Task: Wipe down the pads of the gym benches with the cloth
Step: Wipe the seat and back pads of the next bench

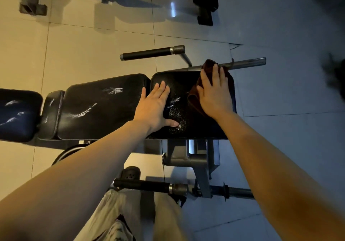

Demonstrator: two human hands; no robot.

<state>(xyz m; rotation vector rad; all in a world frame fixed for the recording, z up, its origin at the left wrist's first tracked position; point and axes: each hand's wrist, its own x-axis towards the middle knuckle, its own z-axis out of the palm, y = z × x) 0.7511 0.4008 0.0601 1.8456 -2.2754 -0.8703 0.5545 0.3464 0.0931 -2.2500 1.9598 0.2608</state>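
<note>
We see a glossy, pebble-grained black vinyl seat pad [179, 113], a scuffed, creased back pad [100, 106], a soft dark-brown cloth [194, 98], a brushed metal bar [246, 63] and shiny floor tiles [84, 40].

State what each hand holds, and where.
Neither hand has a grip. The right hand presses the cloth flat on the pad; the left hand rests bare beside it.

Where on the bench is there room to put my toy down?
The long middle pad is bare from the small pad beside it to the left hand. The far-left pad is bare too. The end pad is crowded: both hands lie there, the right hand pressing the cloth.
</note>
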